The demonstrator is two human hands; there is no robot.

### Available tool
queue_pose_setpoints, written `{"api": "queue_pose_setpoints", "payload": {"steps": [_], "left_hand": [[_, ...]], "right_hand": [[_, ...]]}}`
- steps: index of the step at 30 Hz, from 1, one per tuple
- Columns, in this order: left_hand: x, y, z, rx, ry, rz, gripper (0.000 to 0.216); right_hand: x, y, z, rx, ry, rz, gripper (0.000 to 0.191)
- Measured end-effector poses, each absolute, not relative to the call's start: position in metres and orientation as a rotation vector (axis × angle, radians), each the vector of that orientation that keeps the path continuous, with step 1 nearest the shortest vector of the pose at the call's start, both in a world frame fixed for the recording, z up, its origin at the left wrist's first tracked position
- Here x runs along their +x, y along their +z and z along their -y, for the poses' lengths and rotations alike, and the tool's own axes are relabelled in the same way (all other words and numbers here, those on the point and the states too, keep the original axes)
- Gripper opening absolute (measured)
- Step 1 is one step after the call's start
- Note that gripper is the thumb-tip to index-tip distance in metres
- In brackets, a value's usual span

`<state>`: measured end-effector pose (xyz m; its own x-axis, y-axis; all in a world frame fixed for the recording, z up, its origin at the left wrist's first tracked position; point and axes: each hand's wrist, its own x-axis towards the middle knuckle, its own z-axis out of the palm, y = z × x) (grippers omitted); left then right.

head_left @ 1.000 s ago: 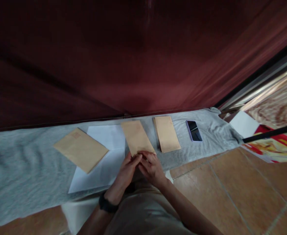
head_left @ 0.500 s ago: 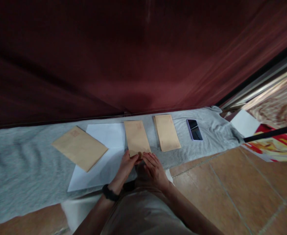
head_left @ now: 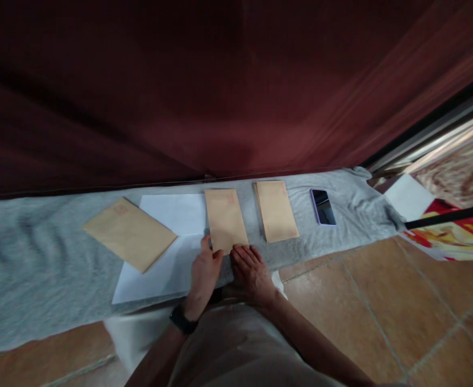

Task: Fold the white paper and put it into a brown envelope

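A brown paper envelope (head_left: 226, 217) lies in the middle of the grey cloth, its near end toward me. My left hand (head_left: 204, 277), with a dark band on the wrist, pinches the envelope's near left corner between thumb and fingers. Flat over the near right end of the same envelope lies my right hand (head_left: 255, 273), fingers stretched out side by side. A small stack of brown envelopes (head_left: 277, 212) sits to the right. On the left, more brown paper envelopes (head_left: 129, 234) rest at a slant, partly over white paper (head_left: 156, 282).
A phone (head_left: 323, 207) lies right of the stack on the grey cloth (head_left: 30, 258). Dark red fabric (head_left: 236, 107) hangs behind. Tiled floor (head_left: 341, 312) shows in front. At the right are a dark bar (head_left: 450, 216) and a red and yellow printed package (head_left: 454, 239).
My left hand has shifted up to the envelope's left edge. My right fingers have flattened at its near end, and the dark fold between my hands no longer shows. The view has tilted slightly.
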<state>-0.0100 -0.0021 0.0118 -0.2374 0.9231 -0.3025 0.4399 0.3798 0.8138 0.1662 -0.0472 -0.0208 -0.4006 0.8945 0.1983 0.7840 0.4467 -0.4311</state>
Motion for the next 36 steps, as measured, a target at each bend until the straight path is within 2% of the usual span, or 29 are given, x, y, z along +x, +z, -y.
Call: {"api": "queue_pose_setpoints", "payload": {"steps": [3, 6, 10, 17, 26, 36], "left_hand": [[-0.017, 0.009, 0.016, 1.549, 0.66, -1.96, 0.041], [-0.014, -0.003, 0.025, 1.926, 0.658, -1.748, 0.036], [0.002, -0.021, 0.033, 2.241, 0.685, -1.399, 0.049], [-0.001, -0.03, 0.046, 2.426, 0.6, -1.393, 0.078], [-0.003, -0.032, 0.049, 2.522, 0.453, -1.474, 0.082], [-0.01, -0.03, 0.056, 2.599, 0.347, -1.588, 0.081]], "right_hand": [[0.165, -0.021, 0.048, -1.44, 0.371, 2.287, 0.054], [0.164, -0.022, 0.049, -1.451, 0.388, 2.285, 0.053], [0.165, -0.024, 0.051, -1.448, 0.408, 2.293, 0.06], [0.167, -0.024, 0.052, -1.444, 0.439, 2.336, 0.074], [0.175, -0.024, 0.053, -1.512, 0.37, 2.271, 0.053], [0.176, -0.021, 0.055, -1.617, 0.26, 2.227, 0.047]]}}
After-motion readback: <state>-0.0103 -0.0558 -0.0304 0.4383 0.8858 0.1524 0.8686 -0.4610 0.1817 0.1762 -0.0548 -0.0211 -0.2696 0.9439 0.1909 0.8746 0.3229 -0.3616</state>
